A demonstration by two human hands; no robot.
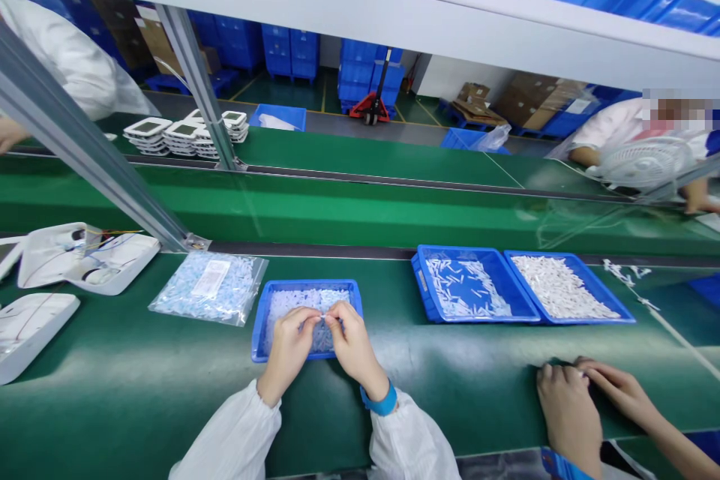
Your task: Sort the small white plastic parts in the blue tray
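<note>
Over a small blue tray (pixel 259 322) filled with tiny pale blue and whitish parts, both hands meet fingertip to fingertip. My left hand (pixel 292 337) is closed in a pinch, thumb against forefinger. My right hand (pixel 352 341), with a blue band at its wrist, pinches from the other side. Something small and pale seems to sit between the fingertips, too tiny to name. To the left of the tray lies a clear plastic bag (pixel 209 286) of similar pale blue parts with a white label.
Two blue trays (pixel 478 311) (pixel 585 307) of small white parts stand to the right. A co-worker's hands (pixel 571 405) work at the lower right. Opened white housings (pixel 93 262) with wires lie left. A metal post (pixel 112 135) and a ledge rise behind the trays.
</note>
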